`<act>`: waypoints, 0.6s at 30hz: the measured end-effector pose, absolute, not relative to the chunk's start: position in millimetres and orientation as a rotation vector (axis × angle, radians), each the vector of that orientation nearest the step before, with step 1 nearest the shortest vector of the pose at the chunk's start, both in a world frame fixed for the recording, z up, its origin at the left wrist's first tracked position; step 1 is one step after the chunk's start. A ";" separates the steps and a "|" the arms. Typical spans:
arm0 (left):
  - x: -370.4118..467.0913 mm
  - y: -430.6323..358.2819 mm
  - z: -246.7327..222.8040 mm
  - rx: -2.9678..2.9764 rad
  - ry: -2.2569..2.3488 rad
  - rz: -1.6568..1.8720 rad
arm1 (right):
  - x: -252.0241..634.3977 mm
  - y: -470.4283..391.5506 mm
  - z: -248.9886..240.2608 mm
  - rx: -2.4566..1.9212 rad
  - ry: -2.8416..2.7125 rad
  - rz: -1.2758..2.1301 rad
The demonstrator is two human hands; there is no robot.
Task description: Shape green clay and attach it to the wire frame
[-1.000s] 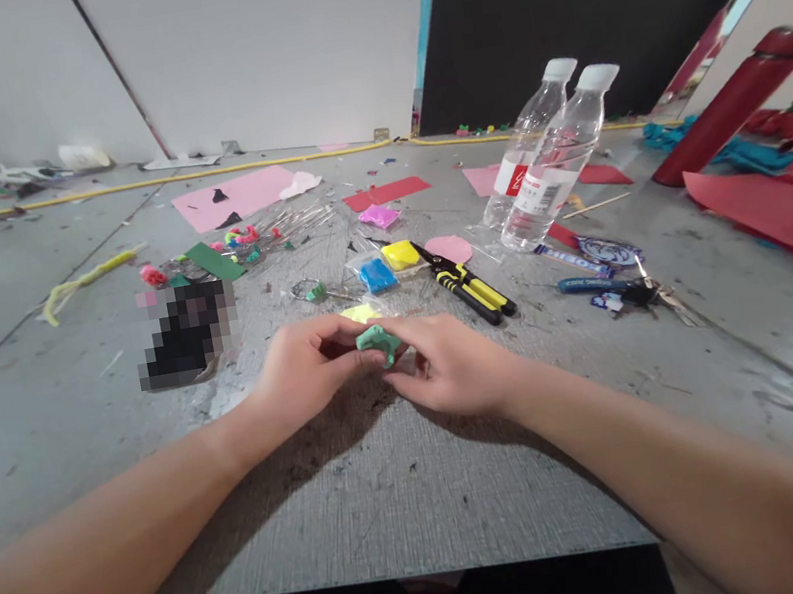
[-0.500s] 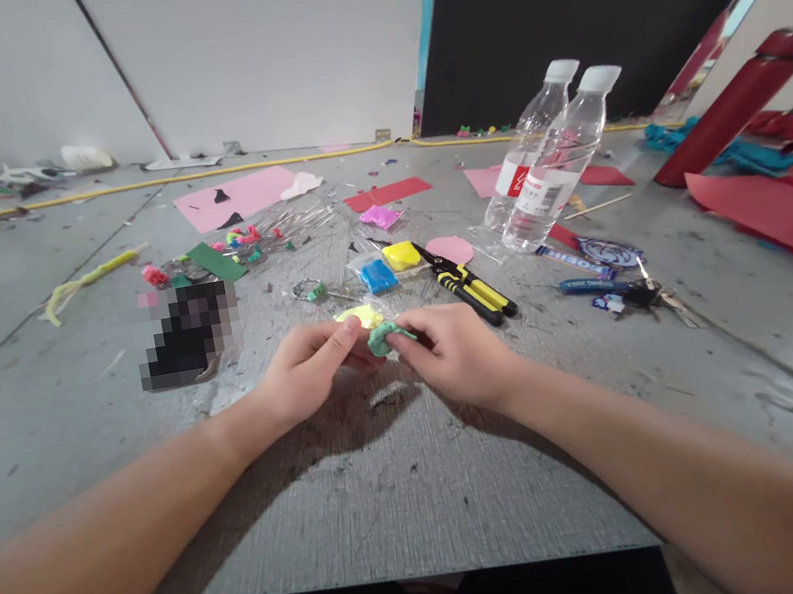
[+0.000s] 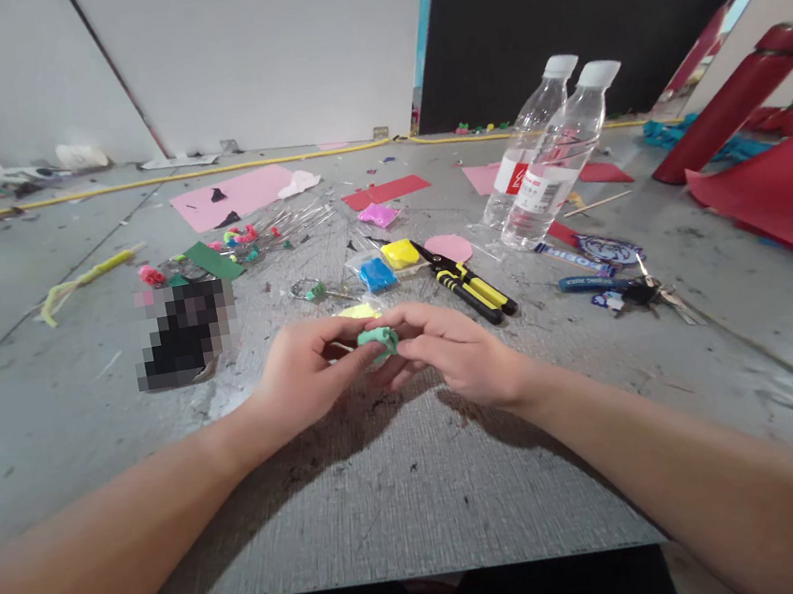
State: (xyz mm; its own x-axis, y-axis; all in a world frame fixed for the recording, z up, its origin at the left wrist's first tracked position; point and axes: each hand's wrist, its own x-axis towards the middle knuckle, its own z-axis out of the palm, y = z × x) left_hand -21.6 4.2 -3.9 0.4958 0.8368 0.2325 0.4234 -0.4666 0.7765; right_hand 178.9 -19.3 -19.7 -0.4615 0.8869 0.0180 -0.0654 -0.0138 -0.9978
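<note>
A small lump of green modelling clay (image 3: 378, 341) is pinched between both hands, folded over into a thick roll. My left hand (image 3: 309, 367) is closed on its left side, thumb in front. From the right, my right hand (image 3: 455, 348) grips the same lump with thumb and fingers. Just behind the fingers lies a pale yellow packet (image 3: 360, 312), partly hidden. Further back are a blue clay packet (image 3: 376, 274), a yellow clay packet (image 3: 400, 254) and black-and-yellow pliers (image 3: 471, 287).
Two clear water bottles (image 3: 542, 166) stand right of the pliers. Keys with a blue strap (image 3: 596, 284) and a red cylinder (image 3: 736, 103) lie or lean further right. A blurred dark phone-like object (image 3: 186, 332) is at left, below wires with coloured clay bits (image 3: 246, 241).
The green clay has gone from a flattened, curled piece to a thicker roll. My hands have come closer together, fingers now meeting around it and covering more of the pale yellow packet.
</note>
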 end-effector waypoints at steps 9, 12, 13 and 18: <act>-25.3 -2.4 -1.3 2.337 0.972 1.000 | 173.2 -22.5 -26.8 -0.808 -1.503 1.433; -25.6 -3.6 -3.6 2.299 0.956 0.980 | 174.6 -18.0 -28.0 -0.892 -1.450 1.376; -25.5 -3.6 -4.4 2.264 0.942 0.959 | 175.9 -16.1 -28.4 -0.905 -1.432 1.361; -23.9 0.1 -8.0 2.070 0.843 0.927 | 182.6 -9.2 -32.7 -0.935 -1.513 1.280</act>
